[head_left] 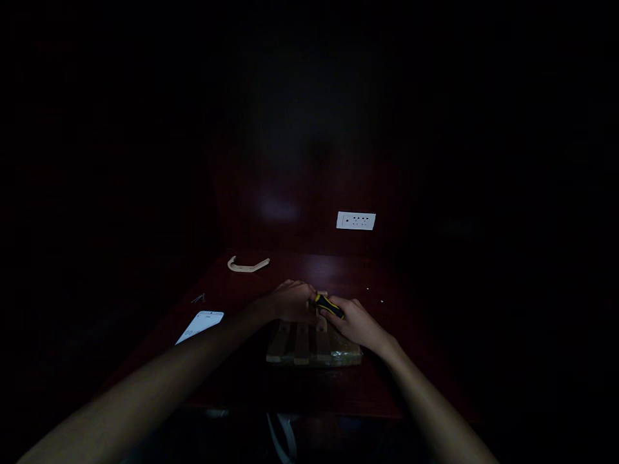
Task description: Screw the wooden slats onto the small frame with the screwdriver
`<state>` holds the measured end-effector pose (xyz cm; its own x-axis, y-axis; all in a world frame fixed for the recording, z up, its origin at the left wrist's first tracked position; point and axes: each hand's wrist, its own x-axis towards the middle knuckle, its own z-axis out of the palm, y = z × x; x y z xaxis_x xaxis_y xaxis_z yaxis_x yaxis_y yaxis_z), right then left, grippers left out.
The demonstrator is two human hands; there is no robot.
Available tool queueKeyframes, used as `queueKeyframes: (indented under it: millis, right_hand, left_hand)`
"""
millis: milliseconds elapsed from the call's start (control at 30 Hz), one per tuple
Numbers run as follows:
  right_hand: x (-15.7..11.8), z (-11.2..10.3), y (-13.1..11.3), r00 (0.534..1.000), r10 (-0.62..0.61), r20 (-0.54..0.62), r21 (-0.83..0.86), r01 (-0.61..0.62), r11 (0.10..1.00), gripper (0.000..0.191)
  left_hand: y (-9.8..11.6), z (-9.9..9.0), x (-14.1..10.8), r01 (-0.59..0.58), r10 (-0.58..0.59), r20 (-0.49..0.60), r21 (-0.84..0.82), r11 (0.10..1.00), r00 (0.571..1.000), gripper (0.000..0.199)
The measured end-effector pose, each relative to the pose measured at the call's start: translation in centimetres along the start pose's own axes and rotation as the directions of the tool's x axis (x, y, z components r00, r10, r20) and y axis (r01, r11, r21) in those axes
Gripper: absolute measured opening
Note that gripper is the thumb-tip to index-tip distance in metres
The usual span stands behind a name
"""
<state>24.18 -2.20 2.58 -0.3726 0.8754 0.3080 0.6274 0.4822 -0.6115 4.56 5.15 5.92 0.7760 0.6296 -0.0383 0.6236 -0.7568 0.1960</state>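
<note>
Wooden slats (302, 347) lie side by side on the dark red table, partly covered by shiny clear plastic at their right end. My right hand (355, 322) is closed around the yellow and black handle of a screwdriver (329, 307), which points up and left over the slats. Close to the tool's tip, my left hand (293, 301) reaches over the far part of the slats with its fingers bent in. Whatever its fingertips press or pinch is hidden in shadow. The screwdriver's shaft cannot be made out.
A curved, hook-shaped wooden piece (247, 267) lies at the back left. Several thin screws (198, 298) rest at the left, near a lit phone (200, 325). Two small white bits lie at the right. A white socket panel (356, 221) is on the back wall. The surroundings are very dark.
</note>
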Motion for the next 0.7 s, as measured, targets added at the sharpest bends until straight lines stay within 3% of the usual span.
queueKeyframes:
  millis: [267, 700]
  right_hand:
    - [0.00, 0.07, -0.01, 1.000, 0.022, -0.015, 0.009, -0.022, 1.000, 0.026]
    - [0.14, -0.02, 0.43, 1.000, 0.027, -0.005, -0.003, -0.027, 1.000, 0.024]
  left_hand:
    - [0.16, 0.05, -0.23, -0.026, 0.026, -0.073, -0.005, 1.000, 0.997, 0.027]
    - [0.16, 0.46, -0.22, 0.006, -0.007, -0.116, -0.009, 1.000, 0.993, 0.031]
